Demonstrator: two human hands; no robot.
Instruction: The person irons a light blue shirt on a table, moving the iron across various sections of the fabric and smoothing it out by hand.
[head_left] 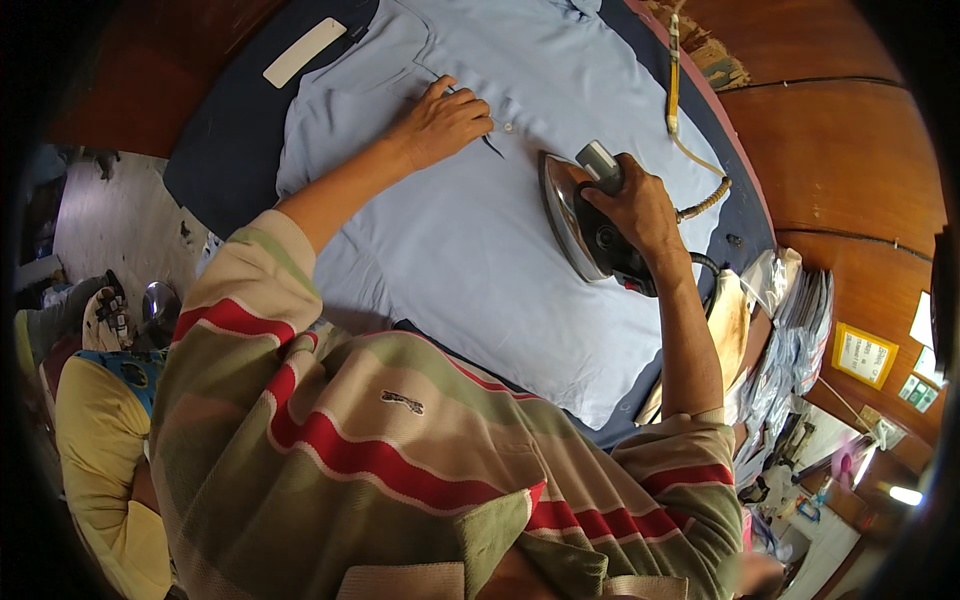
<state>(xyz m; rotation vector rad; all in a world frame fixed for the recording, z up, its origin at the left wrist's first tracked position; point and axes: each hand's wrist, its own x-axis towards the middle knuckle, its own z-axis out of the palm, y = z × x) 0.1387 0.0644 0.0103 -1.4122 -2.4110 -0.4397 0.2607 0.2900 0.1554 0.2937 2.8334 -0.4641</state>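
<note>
While right hand (pixel 640 205) holds iron (pixel 585 220), left hand (pixel 440 122) pins shirt (pixel 480 250) placket, open cloth between.

1. Soft, even light falls on the pale blue cotton shirt (pixel 480 230), which is bright and sharp at the centre.
2. A faint sheen shows on the polished metal soleplate of the iron (pixel 565 215).
3. Short, soft shadows lie beside the iron.
4. Fisheye bending curves the brown wooden wall panels (pixel 840 150).
5. The corners are black, and a small lamp (pixel 905 495) glares at lower right.
</note>
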